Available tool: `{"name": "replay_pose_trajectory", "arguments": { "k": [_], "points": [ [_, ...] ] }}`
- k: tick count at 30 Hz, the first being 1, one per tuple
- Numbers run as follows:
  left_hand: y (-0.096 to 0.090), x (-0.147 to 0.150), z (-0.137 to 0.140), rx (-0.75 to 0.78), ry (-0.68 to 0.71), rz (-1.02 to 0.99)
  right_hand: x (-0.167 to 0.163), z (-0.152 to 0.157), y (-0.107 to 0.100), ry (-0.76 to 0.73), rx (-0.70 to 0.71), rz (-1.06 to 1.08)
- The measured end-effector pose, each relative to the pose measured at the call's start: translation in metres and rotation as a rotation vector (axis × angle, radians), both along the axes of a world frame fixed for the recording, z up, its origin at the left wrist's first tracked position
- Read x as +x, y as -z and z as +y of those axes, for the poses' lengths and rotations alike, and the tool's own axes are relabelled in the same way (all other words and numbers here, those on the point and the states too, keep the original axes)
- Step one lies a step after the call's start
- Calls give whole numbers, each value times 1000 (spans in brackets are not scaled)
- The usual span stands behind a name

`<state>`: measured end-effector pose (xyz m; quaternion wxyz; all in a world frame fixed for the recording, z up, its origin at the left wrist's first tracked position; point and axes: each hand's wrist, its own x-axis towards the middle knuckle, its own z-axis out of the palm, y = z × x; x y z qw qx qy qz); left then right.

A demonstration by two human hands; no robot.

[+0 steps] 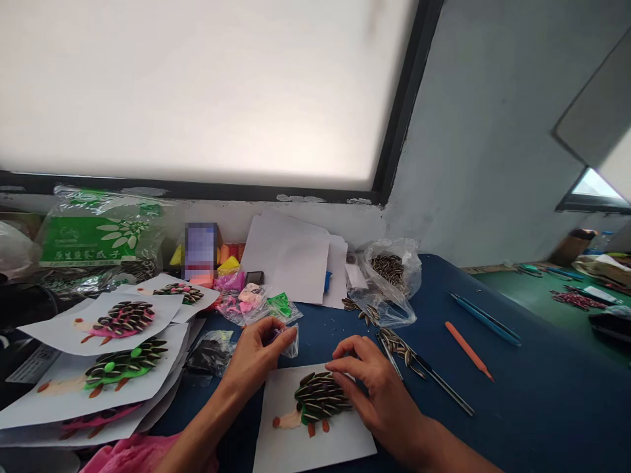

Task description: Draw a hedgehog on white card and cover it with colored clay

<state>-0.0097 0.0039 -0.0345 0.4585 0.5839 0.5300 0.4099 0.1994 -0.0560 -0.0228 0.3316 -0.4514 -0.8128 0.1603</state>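
From my distant seat I take the hedgehog [323,401] as my mark: it sits, seed-backed and green-edged, on a white sheet [315,454] on the counter [532,410], its snout to the left. My right hand [374,381] is at its upper right, fingers bent and tips drawn close together above the back; I cannot tell whether they grip anything or touch the seeds. My left hand [254,351] is beyond the hedgehog, toward its snout side, thumb and forefinger curled over a clear packet [292,347]; the thumb hides whether they truly grip it. To work this well, I judge that the right fingers want a light, straight touch: the back is closely packed, so a sideways push could tilt neighbouring seeds or smear the green. The wrist should stay high, because the palm hangs close to the hedgehog's rear and could drag across it. Nothing holds the sheet down that I can see, so a sticky lift might bring it along; the left hand is near enough to steady the edge. Spare seeds [398,343] lie beyond the hedgehog to its right, beside a rod [444,385], while a stack [29,410] of similar pictures lies well to its left, clear of both hands.
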Motion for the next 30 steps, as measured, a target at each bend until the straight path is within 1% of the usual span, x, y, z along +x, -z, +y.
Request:
{"name": "replay_pose_trajectory", "arguments": {
  "k": [4, 7, 10, 12, 15, 18, 21, 25, 30],
  "points": [
    [-3, 1, 0, -12, -2, -3, 10, 5, -1, 81, 13, -2],
    [-3, 1, 0, -6, -28, -14, 18, 9, -3, 169, -40, -63],
    [0, -1, 2, 51, -105, -16, 22, 11, -6, 202, -103, -162],
    [2, -3, 3, 84, -158, -15, 23, 11, -7, 194, -124, -225],
    [3, -4, 5, 91, -211, -32, 21, 9, -6, 171, -150, -290],
    [6, -4, 6, 90, -219, -45, 17, 7, -4, 156, -169, -321],
    [11, -6, 7, 155, -204, 8, 15, 6, -3, 153, -179, -301],
    [19, -9, 9, 234, -222, 130, 15, 7, -3, 147, -218, -249],
    [22, -10, 12, 299, -244, 236, 18, 9, -3, 101, -249, -188]
  ]
}}
